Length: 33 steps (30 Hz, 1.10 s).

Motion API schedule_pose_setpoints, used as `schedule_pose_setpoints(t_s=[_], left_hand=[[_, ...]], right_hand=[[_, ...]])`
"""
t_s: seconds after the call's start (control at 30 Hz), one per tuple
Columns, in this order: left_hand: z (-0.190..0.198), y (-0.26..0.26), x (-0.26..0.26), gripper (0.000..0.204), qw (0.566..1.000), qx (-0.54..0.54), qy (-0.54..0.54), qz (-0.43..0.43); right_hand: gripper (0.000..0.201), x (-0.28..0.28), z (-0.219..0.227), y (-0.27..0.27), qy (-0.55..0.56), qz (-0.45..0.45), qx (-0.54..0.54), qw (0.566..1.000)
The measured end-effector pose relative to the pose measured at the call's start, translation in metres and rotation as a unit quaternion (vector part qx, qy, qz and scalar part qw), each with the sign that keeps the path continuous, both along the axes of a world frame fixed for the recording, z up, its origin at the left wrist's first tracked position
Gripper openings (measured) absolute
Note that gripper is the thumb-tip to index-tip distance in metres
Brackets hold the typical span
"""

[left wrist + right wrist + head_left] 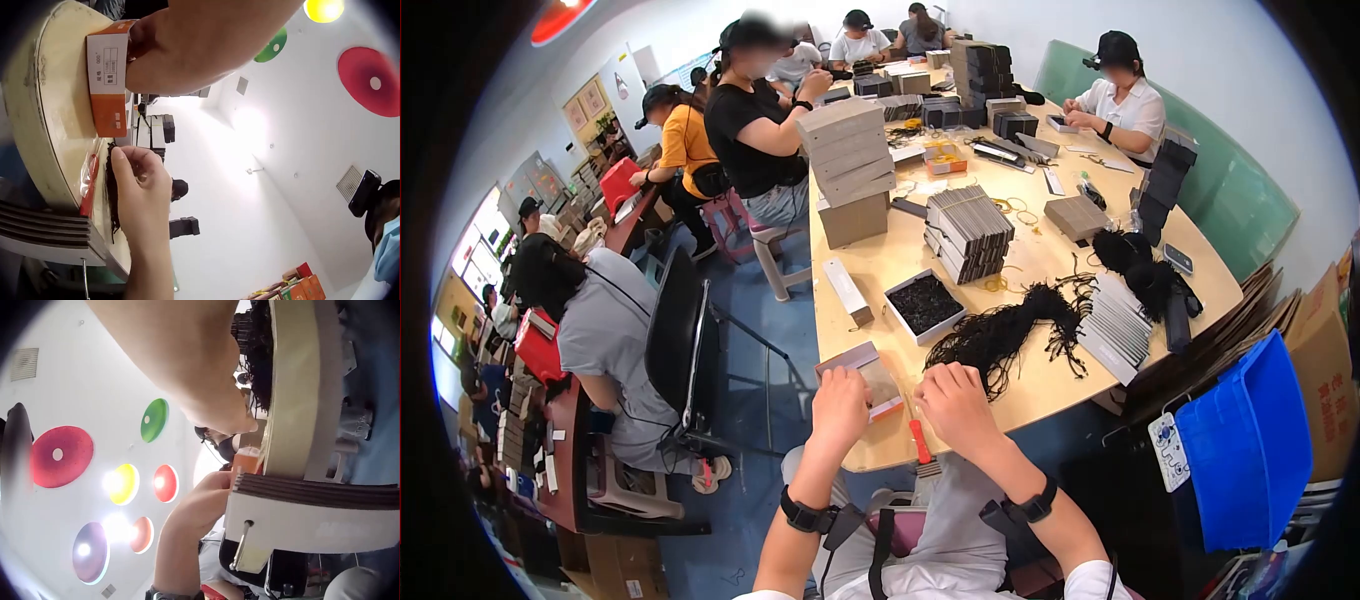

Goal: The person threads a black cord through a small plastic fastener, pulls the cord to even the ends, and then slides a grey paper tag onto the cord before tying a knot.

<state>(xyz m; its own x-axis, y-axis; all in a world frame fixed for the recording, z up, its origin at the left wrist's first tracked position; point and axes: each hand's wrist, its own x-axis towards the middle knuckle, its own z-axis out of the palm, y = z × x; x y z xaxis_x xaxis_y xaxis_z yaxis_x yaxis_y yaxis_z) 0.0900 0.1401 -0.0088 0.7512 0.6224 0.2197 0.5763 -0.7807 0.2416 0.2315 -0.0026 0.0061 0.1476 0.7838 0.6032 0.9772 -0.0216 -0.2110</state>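
My left hand (843, 400) is at the near side of an open white-and-orange box (887, 408), its fingers bent at the rim. In the left wrist view the box (106, 81) shows a printed label, and its wall hides some of those fingertips. My right hand (957, 405) is just right of the box, fingers curled, thumb close to the index finger; I cannot tell whether it pinches something small. Below it, a red-handled tool (919, 441) lies at the table edge, beside clear plastic (87, 175). Black cords (1010, 330) lie bunched beyond the right hand.
Beyond the hands are a tray of small black pieces (924, 305), a narrow white box (847, 292), a grey card stack (968, 232) and fanned grey strips (1114, 328). Tall grey boxes (845, 170) stand at the left edge. A blue bin (1250, 440) is right. Several people sit around.
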Motion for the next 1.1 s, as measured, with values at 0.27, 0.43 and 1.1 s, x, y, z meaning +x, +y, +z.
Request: schedule_pose_setpoints(t_s=[0.27,0.43,1.1], left_hand=[[0.043,-0.043,-0.004,0.004,0.901,-0.342,-0.266,-0.035],[0.051,-0.076,-0.015,0.008,0.862,-0.419,-0.273,-0.084],[0.055,-0.095,-0.019,0.021,0.899,-0.344,-0.250,-0.099]], right_hand=[[0.014,-0.038,0.037,-0.045,0.192,0.202,0.102,0.955],[0.014,-0.038,0.024,-0.046,0.512,0.107,0.049,0.851],[0.019,-0.041,0.014,-0.045,0.646,0.101,0.023,0.756]])
